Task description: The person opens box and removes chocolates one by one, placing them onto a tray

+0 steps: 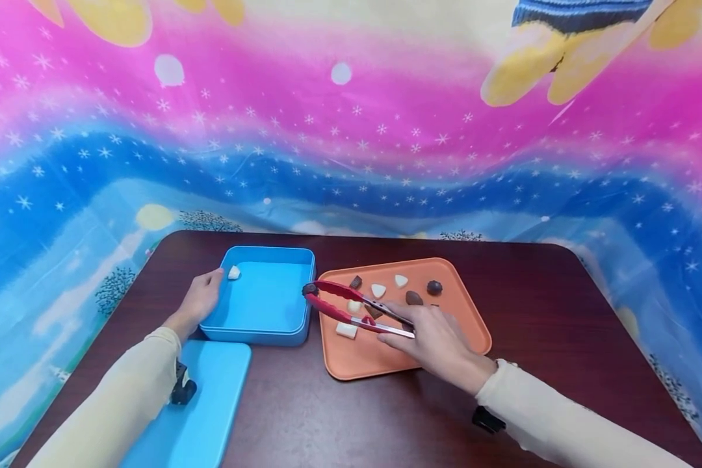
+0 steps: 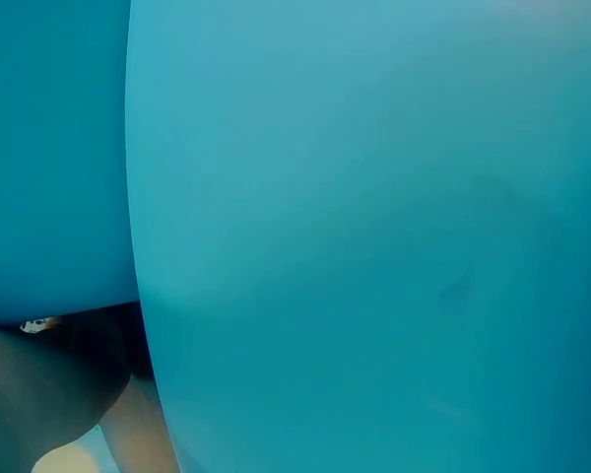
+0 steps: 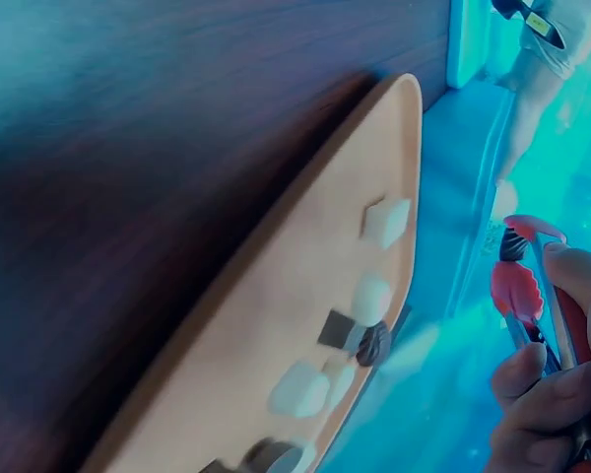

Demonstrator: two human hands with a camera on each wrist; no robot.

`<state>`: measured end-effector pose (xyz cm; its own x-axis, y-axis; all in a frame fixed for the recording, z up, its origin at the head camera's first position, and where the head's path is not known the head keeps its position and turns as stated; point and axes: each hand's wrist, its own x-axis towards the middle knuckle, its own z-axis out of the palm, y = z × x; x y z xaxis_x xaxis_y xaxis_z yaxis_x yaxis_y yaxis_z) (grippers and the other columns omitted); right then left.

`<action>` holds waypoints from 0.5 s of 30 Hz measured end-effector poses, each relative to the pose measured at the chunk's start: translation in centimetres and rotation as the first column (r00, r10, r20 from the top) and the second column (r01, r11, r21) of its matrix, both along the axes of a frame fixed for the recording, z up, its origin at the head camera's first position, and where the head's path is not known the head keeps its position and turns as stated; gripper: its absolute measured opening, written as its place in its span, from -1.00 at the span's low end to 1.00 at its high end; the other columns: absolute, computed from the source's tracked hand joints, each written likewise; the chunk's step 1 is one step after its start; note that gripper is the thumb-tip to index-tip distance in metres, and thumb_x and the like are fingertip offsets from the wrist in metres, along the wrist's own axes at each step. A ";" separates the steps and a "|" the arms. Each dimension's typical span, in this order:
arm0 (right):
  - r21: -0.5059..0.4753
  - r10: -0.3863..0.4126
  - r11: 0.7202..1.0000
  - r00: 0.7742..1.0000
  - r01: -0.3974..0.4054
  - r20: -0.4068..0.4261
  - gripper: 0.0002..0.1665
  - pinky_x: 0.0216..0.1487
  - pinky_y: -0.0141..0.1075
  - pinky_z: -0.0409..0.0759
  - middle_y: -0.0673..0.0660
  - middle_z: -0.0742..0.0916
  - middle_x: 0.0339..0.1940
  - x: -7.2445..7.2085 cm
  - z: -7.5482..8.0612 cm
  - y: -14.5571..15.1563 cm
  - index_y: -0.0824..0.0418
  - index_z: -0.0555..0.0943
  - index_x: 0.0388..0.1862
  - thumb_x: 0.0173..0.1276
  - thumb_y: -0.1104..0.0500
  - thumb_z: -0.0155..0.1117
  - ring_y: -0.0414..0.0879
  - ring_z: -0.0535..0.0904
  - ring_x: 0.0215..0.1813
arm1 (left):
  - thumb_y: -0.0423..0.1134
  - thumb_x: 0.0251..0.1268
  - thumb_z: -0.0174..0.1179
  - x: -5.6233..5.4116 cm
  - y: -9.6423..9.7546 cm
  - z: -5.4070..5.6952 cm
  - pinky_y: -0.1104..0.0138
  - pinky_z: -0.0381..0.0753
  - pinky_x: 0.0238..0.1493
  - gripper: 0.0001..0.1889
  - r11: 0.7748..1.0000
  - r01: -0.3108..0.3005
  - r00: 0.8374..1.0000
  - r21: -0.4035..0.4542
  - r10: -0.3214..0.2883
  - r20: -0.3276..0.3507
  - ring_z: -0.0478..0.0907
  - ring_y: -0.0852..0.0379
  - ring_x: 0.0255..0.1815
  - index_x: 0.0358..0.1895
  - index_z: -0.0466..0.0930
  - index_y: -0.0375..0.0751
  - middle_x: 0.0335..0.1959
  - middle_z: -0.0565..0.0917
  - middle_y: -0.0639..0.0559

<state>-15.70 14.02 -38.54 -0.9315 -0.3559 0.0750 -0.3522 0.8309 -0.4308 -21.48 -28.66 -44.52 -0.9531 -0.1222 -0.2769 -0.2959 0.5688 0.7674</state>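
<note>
My right hand [image 1: 439, 338] grips tongs [image 1: 351, 296] with red tips and metal handles. Their tips pinch a dark brown, ridged chocolate [image 1: 309, 290] over the right rim of a blue box [image 1: 257, 337]. My left hand [image 1: 201, 296] holds the box's left wall, fingertips at the rim. Inside the box, a white piece [image 1: 234, 273] lies near its left side. Under my right hand, an orange tray [image 1: 468, 325] bears several white and dark brown chocolates, among them a round dark one [image 1: 435, 287] and a white block [image 1: 346, 330]. My right hand hides part of the tray.
A flat blue lid [image 1: 210, 403] lies on the dark wooden table [image 1: 292, 403] in front of the box, under my left forearm. Behind the table hangs a pink and blue patterned cloth [image 1: 304, 130]. The box and tray stand close side by side.
</note>
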 end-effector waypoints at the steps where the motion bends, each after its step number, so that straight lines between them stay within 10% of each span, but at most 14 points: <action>1: 0.000 0.000 1.000 1.000 0.000 -0.007 -0.35 -0.67 -0.35 0.13 -0.13 0.38 -0.73 0.1 -0.1 0.4 -0.21 0.63 0.29 0.21 -0.22 0.50 -0.22 0.19 -0.66 | 0.17 0.66 -0.55 0.0 0.0 0.0 -0.32 0.07 0.55 -0.25 1.000 0.002 1.000 -0.002 -0.002 -0.001 -0.03 -0.45 0.62 0.63 -0.16 -0.32 0.63 -0.02 -0.42; 15: 0.021 -0.011 1.000 0.999 0.012 -0.040 -0.29 -0.61 -0.43 0.16 -0.21 0.46 -0.67 2.3 -1.5 4.0 -0.25 0.59 0.33 0.17 -0.19 0.54 -0.32 0.21 -0.59 | 0.19 0.65 -0.56 -0.2 -0.1 -0.1 -0.32 0.06 0.55 -0.25 1.000 -0.001 1.000 0.001 0.001 0.006 -0.05 -0.45 0.63 0.63 -0.16 -0.30 0.64 -0.03 -0.40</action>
